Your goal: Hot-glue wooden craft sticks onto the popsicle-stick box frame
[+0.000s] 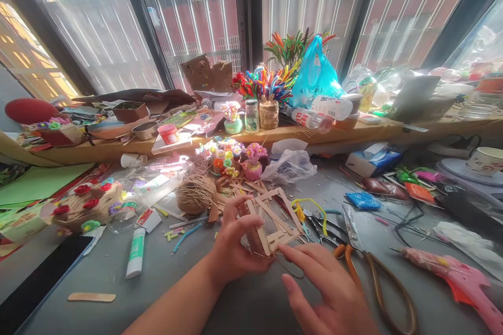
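As our left hand (234,238) clasps the stick frame (275,216), seemingly to steady it, our right hand (328,277), loosely spread and empty, rests a fingertip (283,251) at its near edge.

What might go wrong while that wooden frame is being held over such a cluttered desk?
The frame, gripped at one side by the left hand, might crack if the right hand presses its near edge hard. The scissors lie close to the right hand and could get knocked. The glue gun points toward the scissors; if hot, which doesn't show, it might burn a reaching hand.
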`<control>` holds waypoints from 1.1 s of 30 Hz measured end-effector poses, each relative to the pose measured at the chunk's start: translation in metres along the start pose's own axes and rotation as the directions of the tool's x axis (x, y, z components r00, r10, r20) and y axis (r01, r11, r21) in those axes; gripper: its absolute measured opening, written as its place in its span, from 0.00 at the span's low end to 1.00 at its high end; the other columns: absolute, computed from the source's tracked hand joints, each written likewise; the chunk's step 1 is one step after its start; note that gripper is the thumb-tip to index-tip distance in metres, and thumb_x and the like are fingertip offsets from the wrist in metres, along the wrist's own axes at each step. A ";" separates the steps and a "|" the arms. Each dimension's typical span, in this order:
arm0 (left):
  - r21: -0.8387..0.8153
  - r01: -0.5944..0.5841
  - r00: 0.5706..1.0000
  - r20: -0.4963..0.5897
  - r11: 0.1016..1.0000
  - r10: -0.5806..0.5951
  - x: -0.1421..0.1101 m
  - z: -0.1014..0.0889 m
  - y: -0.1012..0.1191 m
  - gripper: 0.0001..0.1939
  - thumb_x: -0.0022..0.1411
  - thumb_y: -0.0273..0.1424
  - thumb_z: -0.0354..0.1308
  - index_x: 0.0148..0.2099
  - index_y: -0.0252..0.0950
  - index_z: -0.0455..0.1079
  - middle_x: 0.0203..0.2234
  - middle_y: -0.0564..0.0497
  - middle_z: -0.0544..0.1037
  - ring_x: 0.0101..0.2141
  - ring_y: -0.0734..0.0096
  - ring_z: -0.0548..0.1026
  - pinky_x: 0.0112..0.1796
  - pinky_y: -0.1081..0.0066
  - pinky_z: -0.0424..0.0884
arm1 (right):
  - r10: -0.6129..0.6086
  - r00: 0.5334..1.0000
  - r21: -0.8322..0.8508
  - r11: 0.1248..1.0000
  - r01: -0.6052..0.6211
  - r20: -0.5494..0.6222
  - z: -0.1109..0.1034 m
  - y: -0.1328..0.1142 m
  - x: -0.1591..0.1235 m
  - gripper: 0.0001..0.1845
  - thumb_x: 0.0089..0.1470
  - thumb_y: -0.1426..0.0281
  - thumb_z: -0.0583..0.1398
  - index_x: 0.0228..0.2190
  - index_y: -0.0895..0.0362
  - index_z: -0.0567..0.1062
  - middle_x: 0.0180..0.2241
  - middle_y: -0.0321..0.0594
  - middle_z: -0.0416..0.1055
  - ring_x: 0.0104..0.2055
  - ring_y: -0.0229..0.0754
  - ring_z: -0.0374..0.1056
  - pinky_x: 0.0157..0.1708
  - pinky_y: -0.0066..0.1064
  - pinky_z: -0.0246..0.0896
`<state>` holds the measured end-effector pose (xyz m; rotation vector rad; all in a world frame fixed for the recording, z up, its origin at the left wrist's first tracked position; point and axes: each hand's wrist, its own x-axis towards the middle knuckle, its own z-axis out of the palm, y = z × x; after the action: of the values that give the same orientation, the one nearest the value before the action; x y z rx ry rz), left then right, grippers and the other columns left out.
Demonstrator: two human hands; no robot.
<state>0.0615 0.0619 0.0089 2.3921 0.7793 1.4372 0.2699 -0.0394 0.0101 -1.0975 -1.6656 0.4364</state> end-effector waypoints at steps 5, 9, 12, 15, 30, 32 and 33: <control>0.179 -0.273 0.959 0.124 0.945 0.254 -0.001 -0.001 0.012 0.31 0.49 0.36 0.76 0.55 0.50 0.71 0.62 0.43 0.65 0.58 0.46 0.71 0.59 0.48 0.70 | -0.207 0.962 -0.349 0.927 0.135 -0.178 -0.011 -0.003 0.016 0.20 0.63 0.72 0.63 0.56 0.51 0.79 0.54 0.48 0.74 0.56 0.56 0.70 0.55 0.47 0.66; 0.207 -0.376 0.919 0.209 0.903 0.335 -0.006 0.001 0.015 0.26 0.51 0.38 0.75 0.52 0.54 0.74 0.61 0.46 0.72 0.57 0.48 0.73 0.61 0.45 0.68 | -0.228 0.968 -0.361 0.916 0.177 -0.105 -0.005 -0.008 0.019 0.22 0.65 0.73 0.61 0.59 0.50 0.76 0.63 0.47 0.67 0.64 0.58 0.63 0.61 0.50 0.59; 0.210 -0.389 0.913 0.217 0.897 0.345 -0.009 0.002 0.014 0.24 0.52 0.38 0.74 0.51 0.54 0.75 0.62 0.47 0.73 0.57 0.48 0.73 0.62 0.45 0.68 | -0.224 0.969 -0.338 0.924 0.176 -0.106 -0.001 -0.007 0.018 0.24 0.66 0.74 0.60 0.60 0.47 0.75 0.63 0.46 0.66 0.65 0.57 0.63 0.61 0.50 0.60; 0.214 -0.406 0.905 0.227 0.889 0.359 -0.009 0.001 0.014 0.23 0.53 0.37 0.74 0.51 0.51 0.76 0.64 0.45 0.72 0.58 0.48 0.73 0.62 0.46 0.69 | -0.234 0.968 -0.308 0.931 0.196 -0.090 -0.002 -0.006 0.017 0.24 0.66 0.75 0.60 0.60 0.46 0.76 0.61 0.45 0.67 0.64 0.56 0.64 0.61 0.49 0.61; 0.109 -0.326 0.928 0.226 0.939 0.296 -0.001 0.000 0.016 0.29 0.51 0.38 0.76 0.56 0.51 0.75 0.62 0.42 0.72 0.58 0.46 0.73 0.60 0.48 0.71 | -0.153 0.986 -0.266 0.955 0.131 -0.065 0.000 -0.002 0.011 0.25 0.69 0.72 0.57 0.63 0.42 0.74 0.66 0.44 0.63 0.67 0.58 0.61 0.62 0.53 0.60; 0.083 -0.232 0.961 0.174 0.969 0.215 -0.002 0.001 0.013 0.33 0.48 0.36 0.77 0.56 0.53 0.73 0.64 0.44 0.70 0.59 0.44 0.73 0.59 0.47 0.70 | -0.125 0.983 -0.262 0.961 0.086 -0.133 0.002 -0.005 0.008 0.21 0.69 0.70 0.58 0.61 0.45 0.75 0.64 0.46 0.65 0.66 0.58 0.62 0.61 0.52 0.61; 0.068 -0.175 0.977 0.133 0.982 0.165 -0.002 0.001 0.011 0.34 0.47 0.36 0.78 0.57 0.53 0.73 0.65 0.43 0.69 0.60 0.43 0.72 0.59 0.47 0.71 | -0.117 0.978 -0.253 0.965 0.071 -0.171 0.003 -0.006 0.006 0.18 0.68 0.70 0.59 0.57 0.47 0.76 0.61 0.47 0.68 0.62 0.57 0.65 0.58 0.50 0.63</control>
<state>0.0648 0.0517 0.0123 2.6372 0.6249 1.3194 0.2642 -0.0365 0.0166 -1.1941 -1.6280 0.0630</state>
